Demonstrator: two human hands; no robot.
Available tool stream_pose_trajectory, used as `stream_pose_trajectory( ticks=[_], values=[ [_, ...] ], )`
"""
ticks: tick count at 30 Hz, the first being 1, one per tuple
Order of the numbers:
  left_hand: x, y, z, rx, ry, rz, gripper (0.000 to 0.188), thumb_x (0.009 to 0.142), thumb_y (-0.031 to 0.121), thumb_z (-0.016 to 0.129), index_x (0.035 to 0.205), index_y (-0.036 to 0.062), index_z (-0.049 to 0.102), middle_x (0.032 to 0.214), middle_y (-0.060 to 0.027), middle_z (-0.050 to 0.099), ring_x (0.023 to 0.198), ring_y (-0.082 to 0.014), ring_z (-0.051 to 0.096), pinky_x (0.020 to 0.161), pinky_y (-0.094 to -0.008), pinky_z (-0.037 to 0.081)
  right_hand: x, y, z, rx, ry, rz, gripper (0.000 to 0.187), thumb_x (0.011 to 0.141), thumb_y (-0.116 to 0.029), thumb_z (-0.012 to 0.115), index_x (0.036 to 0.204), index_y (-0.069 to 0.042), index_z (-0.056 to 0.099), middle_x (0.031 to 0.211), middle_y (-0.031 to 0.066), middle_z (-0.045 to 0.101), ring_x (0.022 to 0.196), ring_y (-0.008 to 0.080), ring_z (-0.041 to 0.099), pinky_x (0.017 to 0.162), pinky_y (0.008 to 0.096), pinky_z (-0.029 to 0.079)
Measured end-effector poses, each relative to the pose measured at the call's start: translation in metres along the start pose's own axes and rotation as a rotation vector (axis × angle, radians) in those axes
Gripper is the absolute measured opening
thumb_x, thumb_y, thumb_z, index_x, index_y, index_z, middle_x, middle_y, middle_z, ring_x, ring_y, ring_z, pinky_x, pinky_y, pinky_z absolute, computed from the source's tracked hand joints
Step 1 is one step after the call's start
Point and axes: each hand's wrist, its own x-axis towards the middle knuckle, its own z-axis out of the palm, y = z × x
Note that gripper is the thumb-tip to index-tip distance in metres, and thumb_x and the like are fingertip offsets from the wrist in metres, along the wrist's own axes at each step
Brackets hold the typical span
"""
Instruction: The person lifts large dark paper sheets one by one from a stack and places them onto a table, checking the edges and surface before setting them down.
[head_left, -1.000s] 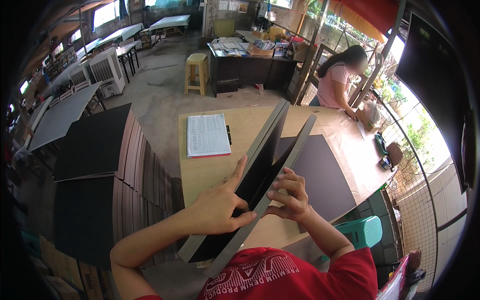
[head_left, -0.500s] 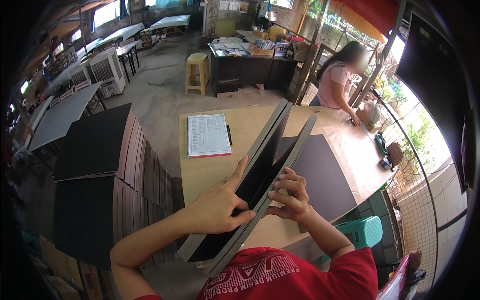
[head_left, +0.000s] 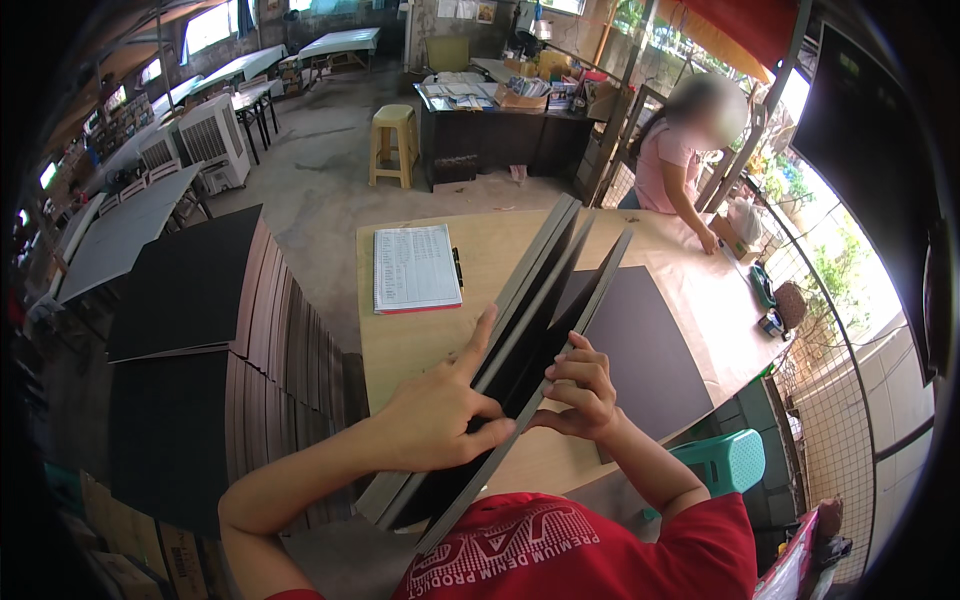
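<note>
Several black boards with grey edges (head_left: 527, 270) stand on edge and slanted in front of me, fanned apart at their far end. My left hand (head_left: 432, 418) holds them from the left. Its index finger stretches along the left bundle, and its thumb and other fingers reach over the gap to the right-hand boards. My right hand (head_left: 582, 388) has its fingers bent over the top edge of the right-hand boards, thumb below. A large dark board (head_left: 648, 350) lies flat on the table (head_left: 415, 350) beyond my right hand.
Tall stacks of black boards (head_left: 185, 280) stand to my left. A notebook (head_left: 415, 268) and a pen (head_left: 459, 268) lie on the table. At the far right corner a person in pink (head_left: 665, 155) leans over the table. A green stool (head_left: 735, 462) stands at right.
A board has parted from the right-hand bundle and tilted toward the left one, so the right-hand bundle looks thinner. My hands have barely moved. The other person's hand has shifted slightly.
</note>
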Motion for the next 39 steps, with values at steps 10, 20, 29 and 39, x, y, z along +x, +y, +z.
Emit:
stream_pose_trajectory(
  ticks=[10, 20, 29, 39],
  values=[
    [-0.003, 0.0, -0.003, 0.076, -0.034, 0.006, 0.037, 0.087, 0.043, 0.063, 0.089, 0.009, 0.078, 0.158, -0.0251, 0.0, 0.117, -0.0436, 0.054, 0.096, -0.045, 0.046, 0.0, 0.001, 0.005, 0.004, 0.014, -0.024, 0.058, 0.055, -0.038, 0.091, 0.097, -0.013, 0.061, 0.099, 0.0063, 0.057, 0.101, 0.026, 0.054, 0.106, 0.0525, 0.04],
    [0.008, 0.001, -0.002, 0.031, -0.04, 0.023, 0.032, 0.086, 0.036, 0.064, 0.084, 0.007, 0.077, 0.157, -0.0278, 0.003, 0.115, -0.0438, 0.055, 0.096, -0.0461, 0.045, -0.004, 0.008, -0.001, 0.001, 0.014, -0.017, 0.064, 0.052, -0.037, 0.092, 0.102, -0.013, 0.059, 0.103, 0.0055, 0.058, 0.102, 0.0264, 0.055, 0.105, 0.052, 0.042],
    [-0.009, -0.005, 0.023, -0.159, 0.257, 0.004, 0.02, 0.081, 0.014, 0.058, 0.098, 0.0108, 0.068, 0.147, -0.0439, 0.002, 0.072, -0.0437, 0.065, 0.08, -0.0444, 0.052, 0.048, -0.006, -0.05, -0.122, -0.637, 0.107, 0.031, 0.06, -0.012, 0.075, 0.089, -0.01, 0.064, 0.099, 0.0064, 0.067, 0.092, 0.0289, 0.062, 0.09, 0.0478, 0.04],
    [-0.017, -0.017, 0.027, -0.142, 0.172, -0.03, 0.016, 0.072, 0.007, 0.059, 0.086, 0.0119, 0.065, 0.117, -0.0191, 0.046, 0.106, -0.0372, 0.052, 0.088, -0.0492, 0.043, 0.083, 0.138, -0.113, -0.143, -1.007, -0.042, 0.018, 0.071, -0.007, 0.065, 0.089, -0.007, 0.068, 0.086, 0.0095, 0.065, 0.094, 0.029, 0.062, 0.102, 0.0428, 0.036]
  ],
)
